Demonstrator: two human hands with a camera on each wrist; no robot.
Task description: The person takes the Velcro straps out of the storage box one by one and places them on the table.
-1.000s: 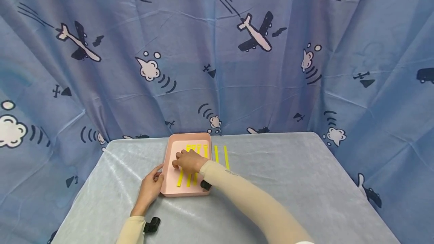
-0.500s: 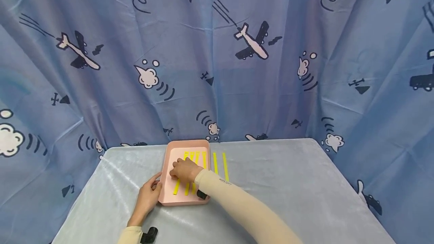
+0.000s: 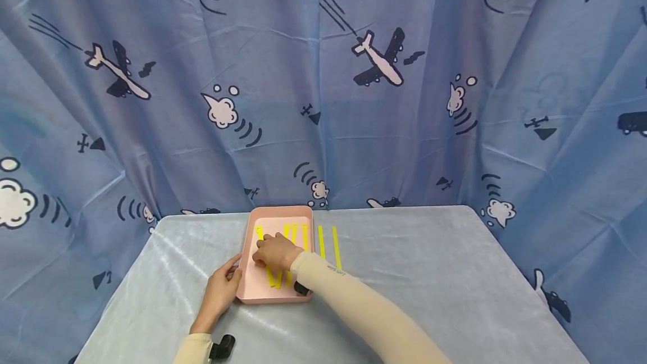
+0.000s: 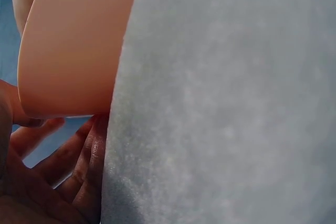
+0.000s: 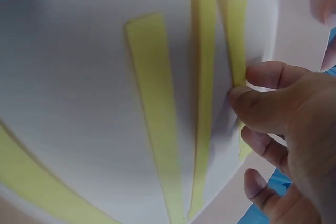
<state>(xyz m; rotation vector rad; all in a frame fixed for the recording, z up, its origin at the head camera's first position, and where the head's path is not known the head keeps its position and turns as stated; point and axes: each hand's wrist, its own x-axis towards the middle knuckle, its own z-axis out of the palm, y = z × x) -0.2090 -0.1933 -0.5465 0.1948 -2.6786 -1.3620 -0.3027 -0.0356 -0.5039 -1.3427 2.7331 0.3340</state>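
A pink tray point(image 3: 253, 295) lies near the back of the table, left of centre. My right hand point(image 3: 277, 253) is over it, and in the right wrist view its thumb and fingertips pinch a flat yellow strip point(image 5: 238, 35) near the tray wall. That strip is the leftmost one in the head view and slants down to the right. More yellow strips point(image 5: 202, 87) lie beside it in the tray, partly covered by my hand and sleeve. My left hand point(image 3: 218, 291) touches the tray's left side, its fingers fairly straight against the outer wall.
Two further yellow strips point(image 3: 336, 243) lie on the grey cloth-covered table point(image 3: 434, 280), just right of the tray. A blue curtain point(image 3: 263, 100) printed with planes hangs behind the table's far edge.
The leftmost strip's far end has swung left and its near end right, reversing its slant. My right hand has stayed over it. The left hand keeps its place at the tray.
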